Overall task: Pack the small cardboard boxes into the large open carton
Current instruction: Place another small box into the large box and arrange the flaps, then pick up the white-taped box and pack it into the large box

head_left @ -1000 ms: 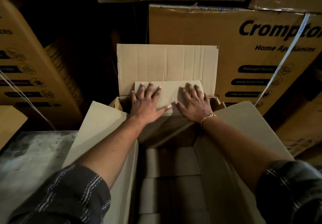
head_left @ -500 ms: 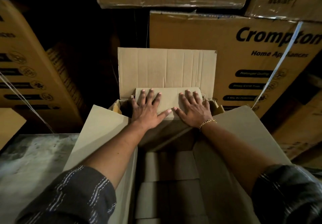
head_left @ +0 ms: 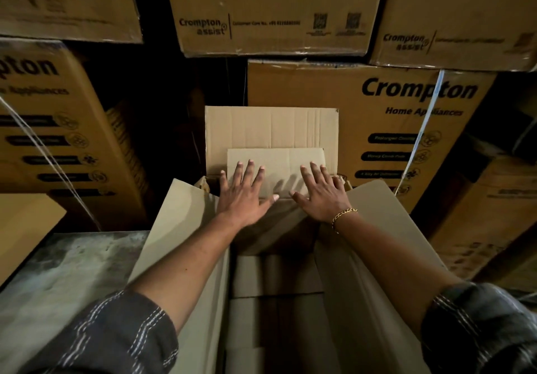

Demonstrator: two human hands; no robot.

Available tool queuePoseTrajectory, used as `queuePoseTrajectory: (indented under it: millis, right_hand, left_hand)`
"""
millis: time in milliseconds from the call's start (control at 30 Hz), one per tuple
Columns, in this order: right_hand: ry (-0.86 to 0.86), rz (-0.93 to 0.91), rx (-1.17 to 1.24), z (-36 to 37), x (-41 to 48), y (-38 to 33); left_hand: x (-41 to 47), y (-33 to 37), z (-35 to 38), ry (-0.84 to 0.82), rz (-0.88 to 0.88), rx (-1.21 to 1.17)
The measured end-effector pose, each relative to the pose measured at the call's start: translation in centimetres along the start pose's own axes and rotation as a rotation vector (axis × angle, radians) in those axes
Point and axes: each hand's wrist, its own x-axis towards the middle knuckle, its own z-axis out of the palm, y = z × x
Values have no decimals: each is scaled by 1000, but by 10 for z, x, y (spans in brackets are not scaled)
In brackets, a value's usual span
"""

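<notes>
The large open carton (head_left: 186,228) stands in front of me with its side flaps up and its far flap (head_left: 270,126) upright. A small plain cardboard box (head_left: 279,164) rests tilted at the carton's far end, leaning against that flap. My left hand (head_left: 241,196) and my right hand (head_left: 319,196) lie flat on this box, fingers spread, palms pressing down. Below and nearer to me, more small boxes (head_left: 276,275) lie packed in rows inside the carton. A gold bracelet circles my right wrist.
Printed appliance cartons (head_left: 348,106) are stacked close behind and to both sides. A worn grey surface (head_left: 64,266) lies left of the carton, with a cardboard corner (head_left: 23,228) at the far left. White straps run across two stacked cartons.
Both hands stay flat on the small box. The view has tilted upward, so the carton and hands sit lower in the frame.
</notes>
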Motion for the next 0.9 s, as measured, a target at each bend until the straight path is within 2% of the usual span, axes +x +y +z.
queuePoseTrajectory:
  millis: [567,733,900]
  right_hand:
    - [75,-58,14,-59,-168,-29]
    - [122,-145,10,-84,-187,-76]
    - [199,-279,10,-111,-186,-168]
  left_hand:
    - [-199,-1,-104,91,-16,52]
    - [-245,-34,-130,175,-47,70]
    - [-294,-95,-161,240,-137,100]
